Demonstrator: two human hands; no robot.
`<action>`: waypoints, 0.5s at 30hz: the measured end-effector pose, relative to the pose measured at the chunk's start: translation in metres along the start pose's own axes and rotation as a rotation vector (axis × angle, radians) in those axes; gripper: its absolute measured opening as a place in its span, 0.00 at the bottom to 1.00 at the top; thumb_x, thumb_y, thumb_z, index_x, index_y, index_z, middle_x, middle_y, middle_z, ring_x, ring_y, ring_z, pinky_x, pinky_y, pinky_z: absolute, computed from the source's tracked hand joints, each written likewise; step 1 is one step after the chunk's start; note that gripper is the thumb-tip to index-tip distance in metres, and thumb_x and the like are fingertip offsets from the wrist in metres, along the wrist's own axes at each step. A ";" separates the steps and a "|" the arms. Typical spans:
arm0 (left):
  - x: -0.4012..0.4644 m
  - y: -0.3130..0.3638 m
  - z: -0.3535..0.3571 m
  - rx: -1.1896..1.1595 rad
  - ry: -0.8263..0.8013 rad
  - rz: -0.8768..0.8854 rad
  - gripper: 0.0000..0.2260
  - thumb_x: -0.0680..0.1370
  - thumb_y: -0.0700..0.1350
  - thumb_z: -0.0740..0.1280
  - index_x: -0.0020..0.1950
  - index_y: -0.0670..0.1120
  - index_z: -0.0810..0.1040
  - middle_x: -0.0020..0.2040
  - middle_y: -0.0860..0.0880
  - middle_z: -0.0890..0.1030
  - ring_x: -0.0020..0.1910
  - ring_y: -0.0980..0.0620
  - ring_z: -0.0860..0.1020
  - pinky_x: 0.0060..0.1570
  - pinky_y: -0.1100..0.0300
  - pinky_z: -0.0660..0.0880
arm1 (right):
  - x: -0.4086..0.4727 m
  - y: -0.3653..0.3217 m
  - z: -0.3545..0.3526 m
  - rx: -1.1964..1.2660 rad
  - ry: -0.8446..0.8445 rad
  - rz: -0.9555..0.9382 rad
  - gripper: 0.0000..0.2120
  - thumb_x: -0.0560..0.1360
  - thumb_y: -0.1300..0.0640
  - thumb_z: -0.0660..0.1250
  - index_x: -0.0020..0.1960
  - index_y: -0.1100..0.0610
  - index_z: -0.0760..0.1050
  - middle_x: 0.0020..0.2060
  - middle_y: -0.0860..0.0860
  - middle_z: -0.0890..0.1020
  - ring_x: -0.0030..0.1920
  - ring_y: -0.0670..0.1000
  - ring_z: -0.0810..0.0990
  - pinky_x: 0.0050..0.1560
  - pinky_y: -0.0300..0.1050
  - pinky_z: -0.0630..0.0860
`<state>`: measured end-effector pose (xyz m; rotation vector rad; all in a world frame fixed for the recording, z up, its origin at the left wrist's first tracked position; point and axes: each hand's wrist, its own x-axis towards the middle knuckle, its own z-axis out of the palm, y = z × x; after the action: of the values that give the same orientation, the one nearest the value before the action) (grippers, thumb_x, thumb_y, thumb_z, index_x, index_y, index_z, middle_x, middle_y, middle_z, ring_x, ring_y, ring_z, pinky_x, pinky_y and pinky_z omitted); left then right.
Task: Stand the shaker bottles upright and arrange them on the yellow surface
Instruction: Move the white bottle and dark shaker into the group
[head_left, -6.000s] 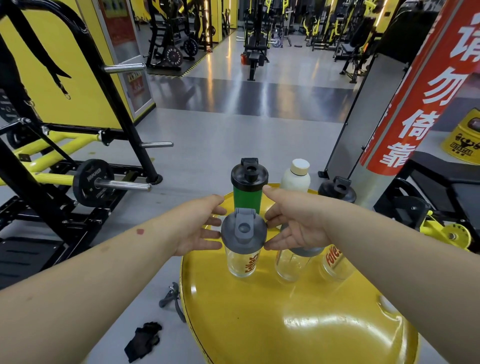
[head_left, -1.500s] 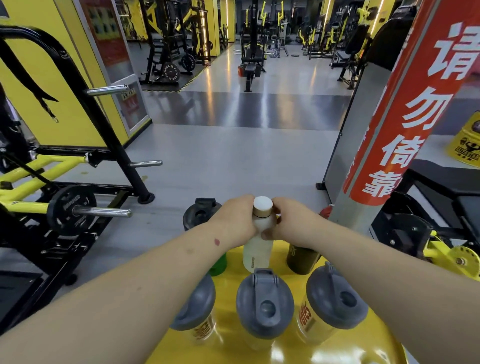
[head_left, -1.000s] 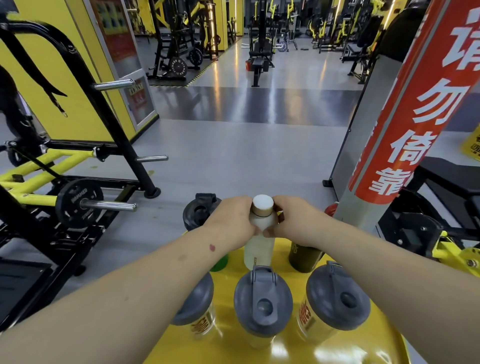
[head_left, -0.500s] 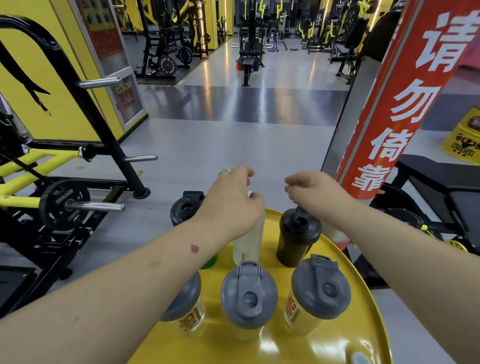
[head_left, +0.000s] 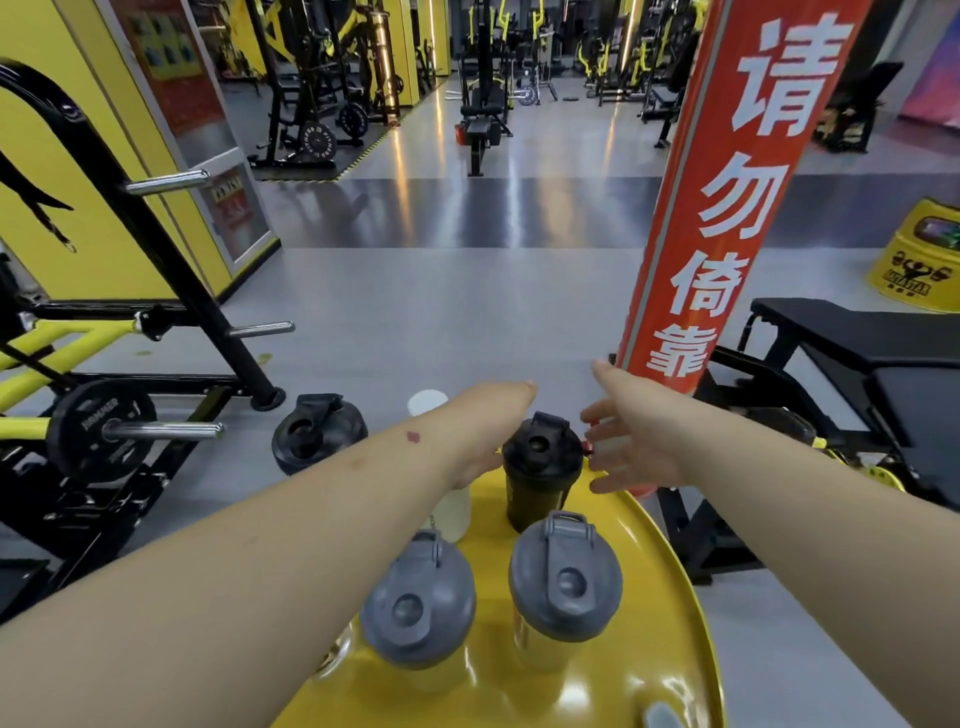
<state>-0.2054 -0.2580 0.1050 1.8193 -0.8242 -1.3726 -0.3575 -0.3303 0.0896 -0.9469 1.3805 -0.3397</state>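
Several shaker bottles stand upright on the round yellow surface (head_left: 670, 597). Two clear ones with grey lids (head_left: 418, 608) (head_left: 565, 579) are nearest me. Behind them stand a dark bottle with a black lid (head_left: 541, 467), a white bottle (head_left: 427, 402) partly hidden by my left arm, and a black-lidded bottle (head_left: 318, 431) at the far left. My left hand (head_left: 493, 421) and my right hand (head_left: 631, 441) flank the dark bottle, both open with fingers stretched forward, holding nothing.
A red pillar banner (head_left: 727, 197) rises just beyond the yellow surface on the right, with a black bench (head_left: 857, 353) behind it. A weight rack with a plate (head_left: 104, 431) stands at the left. Grey gym floor lies ahead.
My left hand has let go of the white bottle and shifted right. Both hands now stretch forward, flat, on either side of the dark bottle.
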 end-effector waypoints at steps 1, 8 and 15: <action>0.003 0.001 0.003 0.026 0.009 -0.007 0.25 0.84 0.55 0.58 0.79 0.46 0.63 0.79 0.46 0.64 0.75 0.42 0.65 0.67 0.50 0.69 | 0.004 0.003 0.000 0.013 -0.021 0.014 0.39 0.79 0.32 0.57 0.76 0.62 0.66 0.77 0.63 0.67 0.73 0.70 0.68 0.66 0.72 0.72; 0.014 -0.001 0.014 0.047 0.005 -0.101 0.19 0.83 0.62 0.56 0.62 0.47 0.69 0.51 0.49 0.77 0.57 0.45 0.75 0.59 0.53 0.75 | 0.017 0.009 0.000 0.049 -0.096 0.022 0.40 0.81 0.34 0.54 0.78 0.65 0.63 0.79 0.60 0.66 0.75 0.67 0.68 0.69 0.67 0.71; 0.017 -0.005 0.013 -0.056 -0.058 -0.140 0.33 0.81 0.64 0.57 0.79 0.46 0.60 0.79 0.42 0.64 0.76 0.42 0.65 0.72 0.45 0.67 | 0.020 0.016 0.002 0.056 -0.094 0.009 0.40 0.82 0.35 0.55 0.79 0.66 0.61 0.78 0.61 0.67 0.74 0.65 0.70 0.66 0.60 0.73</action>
<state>-0.2139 -0.2713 0.0898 1.8301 -0.6911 -1.5282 -0.3558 -0.3342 0.0641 -0.8994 1.2828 -0.3208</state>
